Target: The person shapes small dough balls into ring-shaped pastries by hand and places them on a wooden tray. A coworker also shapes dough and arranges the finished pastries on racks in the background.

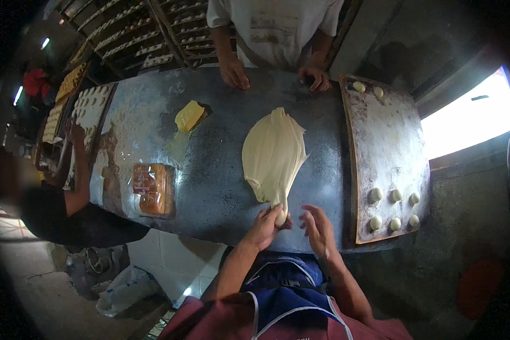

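Head camera view, and the long dark counter (209,170) takes up most of what I see, with a co-worker (277,34) in a pale shirt at its far side. A flat board (388,147) lies at its right end. Mid-counter, a broad stretch of pale dough (274,156) narrows toward the near edge. Off to the left sits a wrapped brown loaf (155,190). The person's left hand (264,228) is clamped round the dough's narrow end; the right hand (320,231), fingers parted and slightly curled, is just beside it, holding nothing. Beyond the loaf sits a yellow block (189,116). Smallest, pale round balls (396,195) dot the board.
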A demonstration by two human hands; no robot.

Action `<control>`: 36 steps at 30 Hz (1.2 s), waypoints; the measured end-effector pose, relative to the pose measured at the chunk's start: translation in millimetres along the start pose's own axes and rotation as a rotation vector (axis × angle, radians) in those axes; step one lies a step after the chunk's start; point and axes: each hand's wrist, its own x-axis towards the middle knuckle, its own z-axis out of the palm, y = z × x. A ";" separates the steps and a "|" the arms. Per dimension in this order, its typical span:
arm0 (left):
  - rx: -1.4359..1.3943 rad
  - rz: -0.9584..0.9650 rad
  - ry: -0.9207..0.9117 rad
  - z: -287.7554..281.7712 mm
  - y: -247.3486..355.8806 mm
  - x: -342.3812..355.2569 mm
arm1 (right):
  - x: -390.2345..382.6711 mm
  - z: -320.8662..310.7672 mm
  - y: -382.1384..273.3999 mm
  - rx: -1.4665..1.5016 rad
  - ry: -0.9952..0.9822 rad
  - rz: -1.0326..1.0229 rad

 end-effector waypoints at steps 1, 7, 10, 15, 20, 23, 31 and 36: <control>0.059 -0.015 -0.048 7.3 2.2 -11.5 | 27.5 -5.6 33.7 0.173 -0.162 0.123; 0.458 -0.426 -0.094 -10.3 34.9 -36.4 | 68.0 25.6 40.6 0.825 -0.274 0.460; -0.191 -0.319 0.010 20.1 40.0 6.1 | 23.2 29.3 16.6 -0.528 -0.025 0.024; -0.657 -0.391 -0.327 9.1 -1.5 90.0 | -29.8 37.9 -23.7 -1.058 -0.050 -0.146; -0.332 -0.361 0.066 26.0 16.9 33.6 | -40.4 17.3 -64.4 -0.055 -0.604 -0.206; 0.015 -0.012 0.173 13.2 -0.6 13.9 | 56.4 32.8 -54.5 0.011 -0.225 -0.479; 1.495 0.400 -0.282 15.8 72.7 -70.8 | 148.2 109.7 6.2 -0.571 -0.461 -0.421; 1.406 0.941 -0.197 24.3 135.9 -94.7 | 78.4 68.5 46.2 -0.596 -0.136 -0.708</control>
